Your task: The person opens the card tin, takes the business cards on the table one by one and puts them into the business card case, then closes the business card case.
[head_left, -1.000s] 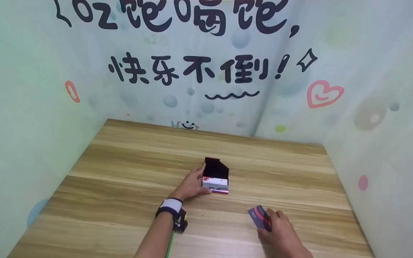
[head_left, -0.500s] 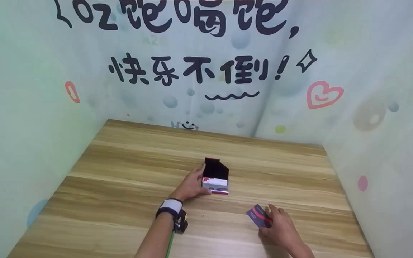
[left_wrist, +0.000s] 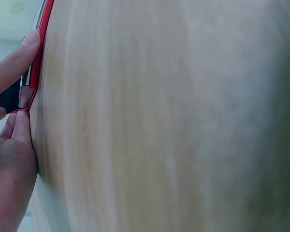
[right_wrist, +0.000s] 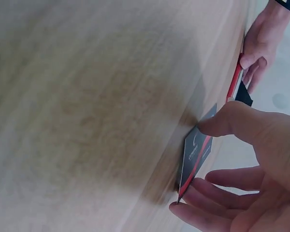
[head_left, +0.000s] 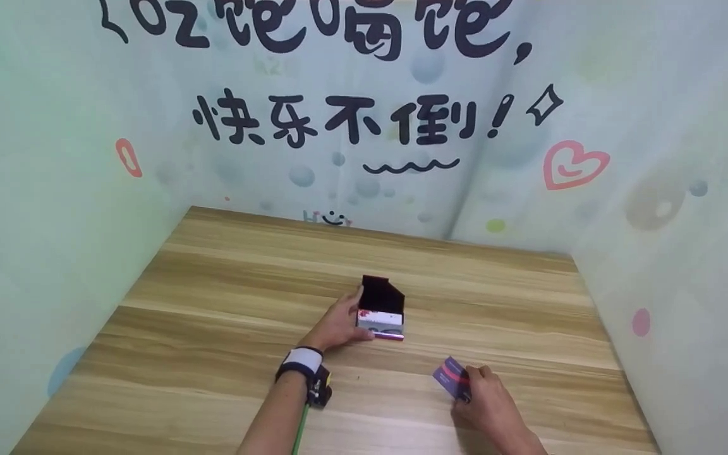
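Note:
A small card case [head_left: 382, 298] stands on the table in the head view, its black-lined lid raised at the back. White and grey cards [head_left: 380, 320] show inside it. My left hand [head_left: 339, 325] grips the case's left side, thumb at the front corner. In the left wrist view the thumb lies against the case's red edge [left_wrist: 37, 67]. To the right and nearer me, my right hand [head_left: 492, 401] holds a dark card with a red stripe [head_left: 450, 377]. The right wrist view shows this card [right_wrist: 195, 154] between thumb [right_wrist: 220, 121] and fingertips, tilted close over the table.
The wood-grain table [head_left: 244, 272] meets a printed fabric wall [head_left: 364, 189] at the back, with more fabric on both sides. A strap [head_left: 304, 361] circles the left wrist, with a small black device [head_left: 320, 387] and a green cable [head_left: 301, 430].
The right hand's fingers have shifted on the dark card, and the card has turned slightly and moved a little away from me. The left hand and case stay in place.

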{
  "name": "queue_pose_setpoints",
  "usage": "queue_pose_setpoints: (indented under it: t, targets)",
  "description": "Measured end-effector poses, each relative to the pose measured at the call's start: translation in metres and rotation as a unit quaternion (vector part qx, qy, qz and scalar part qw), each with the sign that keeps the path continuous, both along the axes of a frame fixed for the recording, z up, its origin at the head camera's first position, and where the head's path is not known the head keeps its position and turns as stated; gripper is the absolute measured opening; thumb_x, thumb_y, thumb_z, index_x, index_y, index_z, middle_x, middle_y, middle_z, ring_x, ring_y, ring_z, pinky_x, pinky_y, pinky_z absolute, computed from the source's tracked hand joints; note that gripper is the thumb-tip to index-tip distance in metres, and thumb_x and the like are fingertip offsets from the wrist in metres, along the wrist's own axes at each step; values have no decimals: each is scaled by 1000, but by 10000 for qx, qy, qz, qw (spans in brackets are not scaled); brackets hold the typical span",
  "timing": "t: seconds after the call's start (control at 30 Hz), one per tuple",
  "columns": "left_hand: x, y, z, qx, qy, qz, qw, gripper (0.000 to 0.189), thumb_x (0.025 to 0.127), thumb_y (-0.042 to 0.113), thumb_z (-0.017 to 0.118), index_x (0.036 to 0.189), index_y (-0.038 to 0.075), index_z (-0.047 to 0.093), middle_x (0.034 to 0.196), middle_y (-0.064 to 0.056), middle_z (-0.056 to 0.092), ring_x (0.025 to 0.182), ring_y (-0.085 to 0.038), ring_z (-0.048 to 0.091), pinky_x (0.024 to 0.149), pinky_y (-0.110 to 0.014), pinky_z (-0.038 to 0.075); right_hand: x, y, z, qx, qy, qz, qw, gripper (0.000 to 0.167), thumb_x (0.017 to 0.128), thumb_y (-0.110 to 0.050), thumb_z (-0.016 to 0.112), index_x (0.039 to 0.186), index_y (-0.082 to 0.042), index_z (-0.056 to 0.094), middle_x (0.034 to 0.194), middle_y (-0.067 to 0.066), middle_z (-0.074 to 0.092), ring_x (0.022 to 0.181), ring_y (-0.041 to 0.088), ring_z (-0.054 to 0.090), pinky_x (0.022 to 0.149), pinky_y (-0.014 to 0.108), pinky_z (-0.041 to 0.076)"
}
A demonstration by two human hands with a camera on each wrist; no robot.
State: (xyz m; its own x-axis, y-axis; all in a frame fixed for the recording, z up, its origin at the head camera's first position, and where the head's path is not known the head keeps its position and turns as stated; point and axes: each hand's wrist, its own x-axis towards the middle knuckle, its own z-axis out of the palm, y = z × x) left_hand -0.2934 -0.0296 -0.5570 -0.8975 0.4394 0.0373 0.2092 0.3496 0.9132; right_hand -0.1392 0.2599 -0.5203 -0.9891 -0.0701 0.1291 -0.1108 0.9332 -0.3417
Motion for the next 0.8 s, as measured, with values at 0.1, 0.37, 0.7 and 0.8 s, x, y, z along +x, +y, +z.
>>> queue_pose_setpoints:
  t: [0.1,0.37,0.7,0.8]
  targets:
    - [0,0,2,-49,-65,5,10000,113,75,15,87,159,1,12,162,-34,13,145,-46,35,122,-50,32,0,-2,-1,166,53,15,9998,60,60,-4,78,114,14,62,95,23,64,81,31,65,74,49,60]
    - [-2,-1,-2,-229,172,39,9996,111,75,16,88,158,-2,16,157,-38,23,145,-47,34,124,-53,28,0,-2,-4,397,433,136,9982,68,59,-3,82,121,15,59,99,27,66,82,33,67,73,47,62]
    - [-1,0,-2,55,7,-102,9999,112,76,15,86,158,-2,12,162,-35,11,145,-47,35,120,-49,36,-12,-3,-10,599,1301,614,9878,68,60,-6,82,122,15,60,96,25,67,78,32,67,67,45,62]
    - [-1,0,-3,-43,5,-47,10000,111,76,17,86,158,0,13,162,-34,12,144,-46,36,121,-49,35,-18,-3,-9,666,1109,652,9895,71,62,-6,84,125,14,59,100,27,67,84,33,68,71,46,62]
